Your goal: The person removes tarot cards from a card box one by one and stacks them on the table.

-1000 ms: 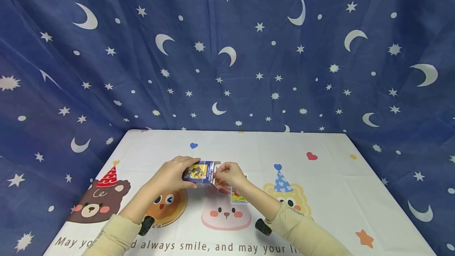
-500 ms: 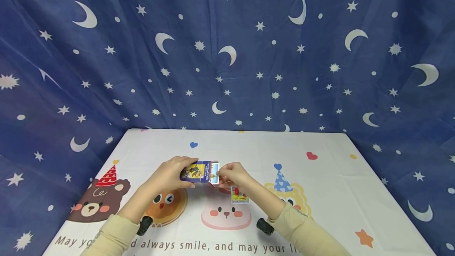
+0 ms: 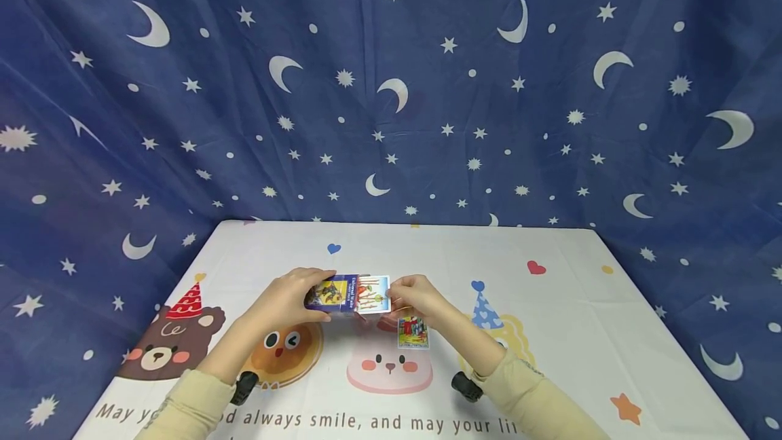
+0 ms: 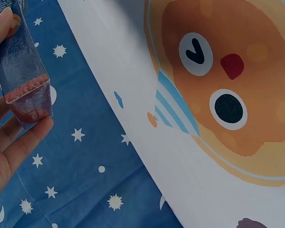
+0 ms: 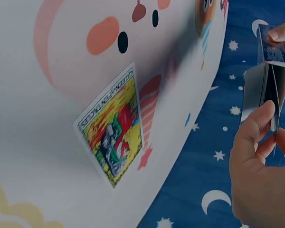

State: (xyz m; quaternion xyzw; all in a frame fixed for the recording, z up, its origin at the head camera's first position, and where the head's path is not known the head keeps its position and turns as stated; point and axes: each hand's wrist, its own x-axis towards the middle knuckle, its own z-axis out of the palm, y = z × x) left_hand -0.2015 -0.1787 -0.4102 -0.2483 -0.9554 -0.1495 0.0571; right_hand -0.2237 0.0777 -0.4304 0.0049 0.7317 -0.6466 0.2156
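My left hand (image 3: 287,299) grips a blue tarot card box (image 3: 330,293) by its sides, above the middle of the table. In the left wrist view its thumb and fingers wrap the clear-covered box (image 4: 23,61). From the box's right end a tarot card (image 3: 373,295) sticks out, picture side up. My right hand (image 3: 418,299) pinches the outer end of the cards; in the right wrist view the card stack (image 5: 254,90) shows edge-on between thumb and fingers. A loose tarot card (image 3: 413,333) lies face up on the table below the right hand.
A white tablecloth (image 3: 550,318) with cartoon animals and lettering covers the table. Behind and beside it hangs a blue curtain (image 3: 391,168) with moons and stars. Black wrist devices sit under both forearms, the left one (image 3: 244,388) and the right one (image 3: 467,386).
The right hand has drawn the cards rightward, so much more of them shows outside the box. The left hand with the box has shifted slightly left. More of the loose card is uncovered.
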